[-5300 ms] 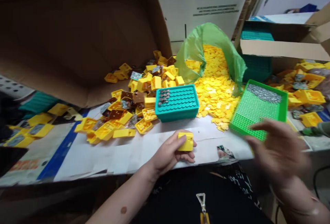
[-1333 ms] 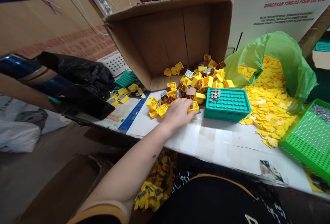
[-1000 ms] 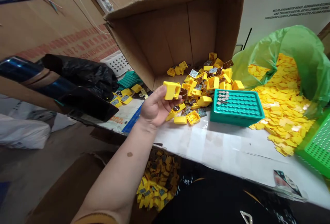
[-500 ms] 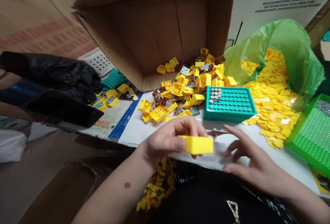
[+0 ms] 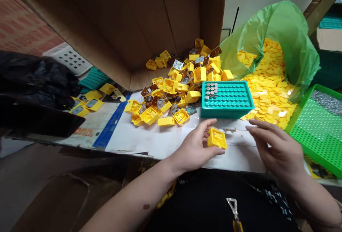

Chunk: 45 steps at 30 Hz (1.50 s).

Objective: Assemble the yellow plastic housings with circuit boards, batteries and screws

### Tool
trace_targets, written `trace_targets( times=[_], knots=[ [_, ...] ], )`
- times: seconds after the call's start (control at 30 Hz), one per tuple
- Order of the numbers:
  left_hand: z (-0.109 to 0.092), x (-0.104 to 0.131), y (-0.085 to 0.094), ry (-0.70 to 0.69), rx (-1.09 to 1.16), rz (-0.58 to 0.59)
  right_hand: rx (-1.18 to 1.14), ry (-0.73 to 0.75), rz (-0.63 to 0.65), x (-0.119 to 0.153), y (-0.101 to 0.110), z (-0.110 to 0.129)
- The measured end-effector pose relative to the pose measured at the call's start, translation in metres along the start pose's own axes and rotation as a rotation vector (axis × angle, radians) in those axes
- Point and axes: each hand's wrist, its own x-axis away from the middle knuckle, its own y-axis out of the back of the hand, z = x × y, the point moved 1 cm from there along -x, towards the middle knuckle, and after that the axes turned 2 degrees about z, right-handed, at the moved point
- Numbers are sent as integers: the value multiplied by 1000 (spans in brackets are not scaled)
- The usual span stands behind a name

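- The left hand (image 5: 196,150) grips a small yellow plastic box-shaped housing (image 5: 217,139), with the thumb at its near side and the other fingers at its far side.
- The housing is above the white table covering (image 5: 130,137), in front of the teal rectangular plastic tray (image 5: 228,113) and apart from it.
- Its hollow side points upward to the camera, so the moulded inside is seen; it is a little tilted. From this angle its outline looks almost square, therefore I cannot tell surely its long axis.
- The right hand (image 5: 280,150) has its fingers loosely bent and apart from the thumb; it is to the right of the housing, not touching it.
- The tray lies with its long axis from left to right, and small round silver pieces (image 5: 211,89) sit at its left end.
- To the left of the tray is a heap of similar yellow housings (image 5: 171,86), spreading from the brown cardboard box (image 5: 149,14).
- To its right, flat yellow plastic pieces (image 5: 269,96) spill from a translucent green plastic bag (image 5: 299,43).
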Motion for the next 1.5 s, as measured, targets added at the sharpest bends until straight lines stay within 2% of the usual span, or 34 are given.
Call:
trace_targets(
  times=[0.07, 0.13, 0.2, 0.3, 0.43, 0.67, 0.73, 0.83, 0.9, 0.97, 1.07, 1.2, 1.27, 1.4, 1.5],
  knots=[
    [6, -1, -9, 84, 83, 25, 215, 213, 29, 8, 0, -4],
    [10, 0, -15, 194, 180, 92, 289, 289, 123, 20, -1, -9],
    [12, 4, -18, 256, 235, 124, 287, 278, 200, 34, -2, -13],
    [10, 8, -21, 289, 288, 86, 256, 245, 290, 46, -3, -16],
    [8, 12, -27, 284, 412, 23, 163, 188, 363, 44, -3, -12],
    [4, 20, -38, 377, 498, 69, 193, 78, 464, 38, -2, -6],
    [3, 22, -40, 373, 527, 79, 98, -17, 426, 36, 1, -5],
    [3, 22, -44, 374, 559, 74, -235, -297, 328, 30, 6, 1],
    [4, 21, -48, 364, 548, 55, -476, -465, 335, 26, 7, 8],
    [5, 18, -52, 306, 532, 38, -618, -527, 377, 24, 4, 16],
    [8, 13, -57, 170, 473, 16, -588, -440, 365, 26, -5, 23],
    [15, 8, -60, 71, 305, -1, -332, -211, 263, 33, -16, 24],
    [19, 7, -61, 35, 212, -19, -229, -142, 223, 36, -19, 24],
    [21, 4, -59, -43, 86, -59, -174, -167, 216, 35, -24, 23],
    [19, 3, -58, -15, 158, -49, -248, -236, 239, 30, -22, 22]
  ],
)
